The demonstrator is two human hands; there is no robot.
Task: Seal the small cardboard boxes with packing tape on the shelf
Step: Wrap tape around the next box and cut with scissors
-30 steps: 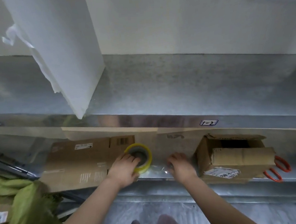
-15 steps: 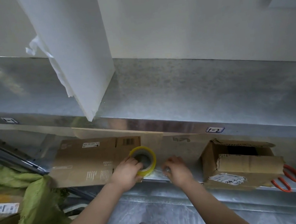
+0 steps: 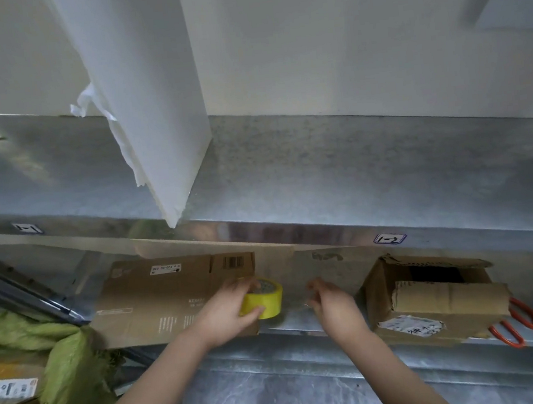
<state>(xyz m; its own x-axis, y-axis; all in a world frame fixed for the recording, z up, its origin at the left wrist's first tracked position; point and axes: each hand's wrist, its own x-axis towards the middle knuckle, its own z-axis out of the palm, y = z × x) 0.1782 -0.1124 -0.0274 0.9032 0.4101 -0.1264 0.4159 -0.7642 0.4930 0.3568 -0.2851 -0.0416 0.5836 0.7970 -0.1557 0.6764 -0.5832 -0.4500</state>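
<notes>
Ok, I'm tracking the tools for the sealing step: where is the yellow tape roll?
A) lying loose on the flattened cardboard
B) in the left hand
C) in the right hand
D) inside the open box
B: the left hand grips the yellow tape roll with its fingers curled round it. The right hand is beside the roll, not touching it.

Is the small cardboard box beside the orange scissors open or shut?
Open: the small cardboard box shows a dark gap behind its one folded-down flap; no tape visibly spans it.
</notes>
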